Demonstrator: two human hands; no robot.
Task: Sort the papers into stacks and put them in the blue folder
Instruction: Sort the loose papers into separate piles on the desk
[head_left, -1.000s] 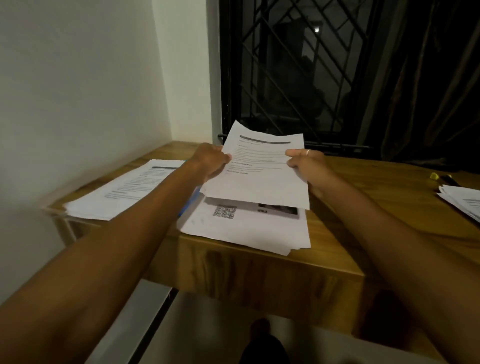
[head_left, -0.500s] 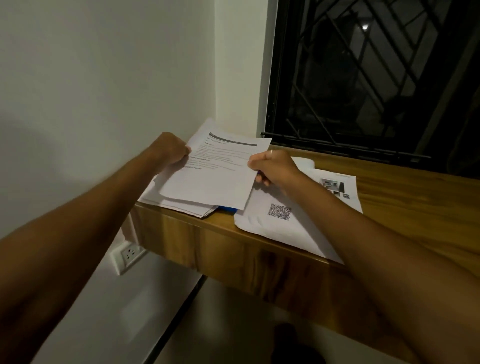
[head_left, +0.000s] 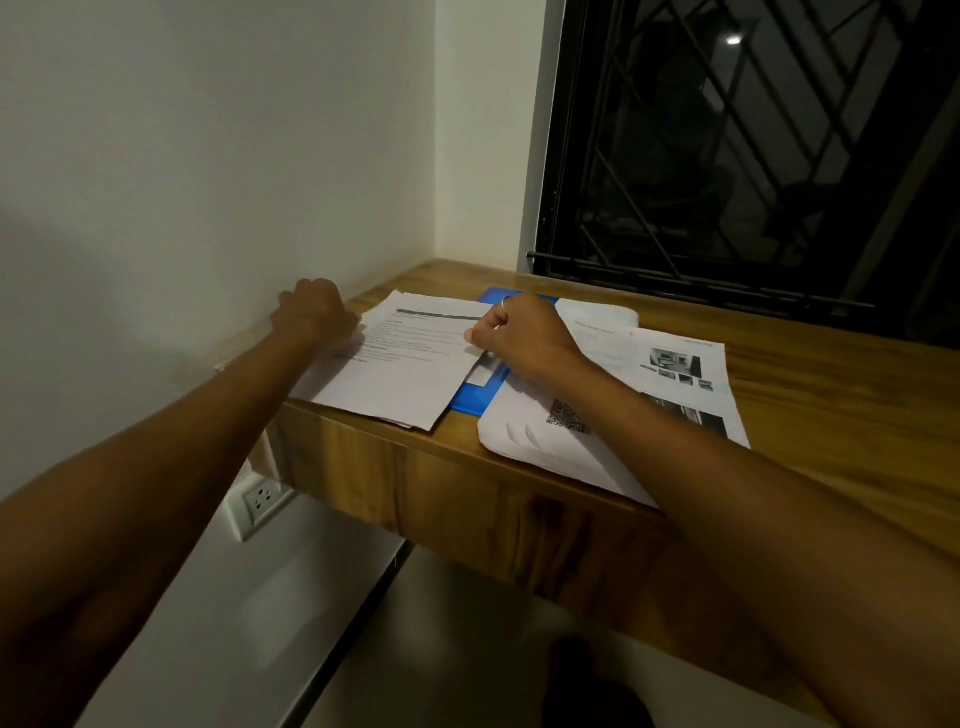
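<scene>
Head view: left hand and right hand, fingers curled, pinch the printed sheet by its side edges. It partly covers the blue folder.

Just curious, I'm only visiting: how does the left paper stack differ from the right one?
Left stack: text under a dark bar; right stack: photos and a QR code. The left hand and right hand hold the left stack's edges; none holds the right stack. The right stack's front corner curls; the left stack lies flat. Both overlap the blue folder.
</scene>
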